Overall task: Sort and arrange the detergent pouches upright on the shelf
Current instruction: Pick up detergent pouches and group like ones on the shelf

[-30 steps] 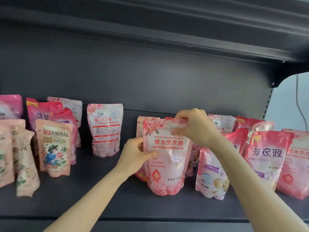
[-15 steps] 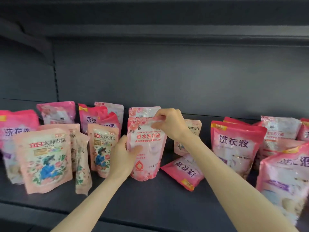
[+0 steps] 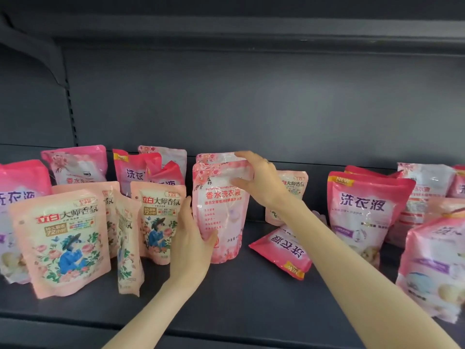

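A: Right fingers (image 3: 242, 155) and thumb pinch the top seal of the pale pink pouch (image 3: 221, 212). Left fingers (image 3: 187, 212) lie along its left edge, thumb across the lower front. Both hands grip it.

B: Pouch location?

A: Mid-shelf, upright. Base is on or just above the shelf (image 3: 239, 298), can't tell which. It's directly in front of a matching pouch (image 3: 214, 155) and just beside a beige floral pouch (image 3: 161, 217).

B: So right hand (image 3: 261, 180) and left hand (image 3: 191, 245) are both committed. Risks?

A: Judgement only.
1. The pouch is soft and probably sloshy. Let go before the base sits flat and it likely slumps forward.
2. The left wrist is near the edge-on beige pouch (image 3: 128, 248). A careless pull-back could tip it.
3. The right forearm passes over the fallen hot-pink pouch (image 3: 284, 250), which lies flat with its label upside down. A dropped elbow could shove it toward the shelf's front edge.

B: Sorting status?

A: Not finished, I'd say. Hot-pink pouches stand on both sides, and a stray beige pouch (image 3: 294, 187) sits behind the right wrist, apart from its group.
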Demonstrator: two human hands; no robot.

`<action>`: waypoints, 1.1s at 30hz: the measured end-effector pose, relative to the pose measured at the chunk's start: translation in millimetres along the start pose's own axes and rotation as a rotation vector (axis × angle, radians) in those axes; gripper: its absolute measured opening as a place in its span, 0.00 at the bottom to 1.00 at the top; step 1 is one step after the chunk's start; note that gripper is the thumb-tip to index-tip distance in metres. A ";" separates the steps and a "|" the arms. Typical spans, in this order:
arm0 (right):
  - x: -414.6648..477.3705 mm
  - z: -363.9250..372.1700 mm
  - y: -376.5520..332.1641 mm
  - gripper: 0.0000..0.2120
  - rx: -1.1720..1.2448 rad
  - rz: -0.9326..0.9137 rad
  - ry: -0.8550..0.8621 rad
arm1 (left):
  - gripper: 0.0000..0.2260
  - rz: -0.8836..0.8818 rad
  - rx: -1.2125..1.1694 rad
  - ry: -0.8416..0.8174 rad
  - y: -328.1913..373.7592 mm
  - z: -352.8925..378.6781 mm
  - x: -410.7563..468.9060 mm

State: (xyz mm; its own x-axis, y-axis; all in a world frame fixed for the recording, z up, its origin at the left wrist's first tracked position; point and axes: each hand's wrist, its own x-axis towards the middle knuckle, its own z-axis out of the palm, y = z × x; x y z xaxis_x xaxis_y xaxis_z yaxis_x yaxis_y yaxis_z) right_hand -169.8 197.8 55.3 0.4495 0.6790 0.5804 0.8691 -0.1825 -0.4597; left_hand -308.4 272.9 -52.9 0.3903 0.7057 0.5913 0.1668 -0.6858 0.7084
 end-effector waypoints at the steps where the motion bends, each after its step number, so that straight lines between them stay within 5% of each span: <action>1: -4.7 -2.2 0.8 0.29 0.018 0.008 0.010 | 0.37 0.033 0.011 0.012 -0.9 -0.2 -3.7; 4: -27.4 -14.0 6.4 0.28 0.105 0.050 0.042 | 0.31 0.147 0.110 0.074 -0.3 0.6 -14.4; 8: -69.1 -31.0 33.7 0.16 0.021 0.195 0.056 | 0.22 0.268 0.086 0.145 9.7 10.6 -24.6; 12: -110.0 -30.8 70.7 0.13 -0.084 0.247 -0.094 | 0.13 0.277 0.044 -0.265 25.6 41.0 -29.9; 15: -130.3 -28.0 89.1 0.17 -0.123 0.276 -0.171 | 0.20 0.252 0.176 -0.602 28.4 68.1 -28.9; 18: -143.6 -22.1 102.2 0.20 -0.137 0.293 -0.216 | 0.25 0.206 0.357 -0.755 29.1 83.9 -28.2; 26: -152.1 -22.8 109.1 0.06 -0.076 0.277 -0.182 | 0.18 0.394 0.466 -0.622 23.9 71.9 -30.1; 33: -155.7 -26.0 105.5 0.02 0.055 0.273 -0.192 | 0.25 0.235 0.421 -0.627 17.2 66.8 -37.5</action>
State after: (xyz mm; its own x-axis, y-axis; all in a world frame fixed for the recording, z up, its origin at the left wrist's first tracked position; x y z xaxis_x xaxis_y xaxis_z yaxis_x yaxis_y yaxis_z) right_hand -142.7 54.3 -66.1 0.6124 0.7331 0.2959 0.7074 -0.3411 -0.6190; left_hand -259.7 222.8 -88.7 0.8745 0.3877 0.2915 0.2960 -0.9026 0.3124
